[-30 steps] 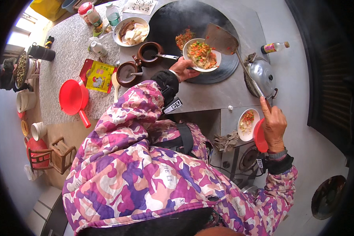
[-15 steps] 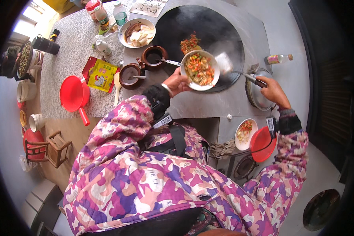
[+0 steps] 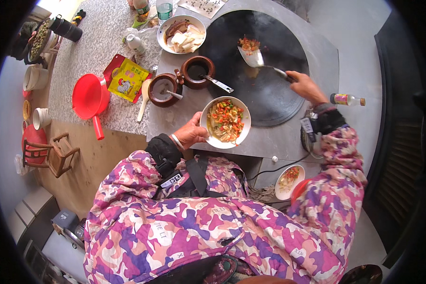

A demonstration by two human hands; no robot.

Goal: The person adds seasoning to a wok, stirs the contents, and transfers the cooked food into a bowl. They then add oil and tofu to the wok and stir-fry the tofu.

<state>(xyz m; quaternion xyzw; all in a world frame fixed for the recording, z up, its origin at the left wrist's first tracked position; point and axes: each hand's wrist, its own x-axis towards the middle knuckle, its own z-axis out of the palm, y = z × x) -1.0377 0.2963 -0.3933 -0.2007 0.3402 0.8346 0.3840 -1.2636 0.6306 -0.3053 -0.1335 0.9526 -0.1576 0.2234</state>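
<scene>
My left hand [image 3: 191,131] grips the rim of a white bowl [image 3: 245,128] filled with chopped red and green peppers and pale pieces. The bowl is held over the counter's front edge, beside the wok. My right hand [image 3: 306,86] is closed round the dark handle of a spatula [image 3: 252,57]. Its blade is inside the large black wok [image 3: 279,97], touching a small heap of chopped peppers [image 3: 249,44] at the far side. Thin steam hangs over the wok.
Two brown pots [image 3: 198,64] with spoons stand left of the wok. Beyond them is a bowl of white slices [image 3: 184,47]. A yellow packet [image 3: 128,80] and red strainer [image 3: 89,97] lie on the speckled counter. A bottle [image 3: 346,100] lies at right; another bowl [image 3: 281,191] sits below.
My left hand has drawn the bowl back from above the wok toward me. My right hand has brought the spatula farther into the wok, to the pepper heap.
</scene>
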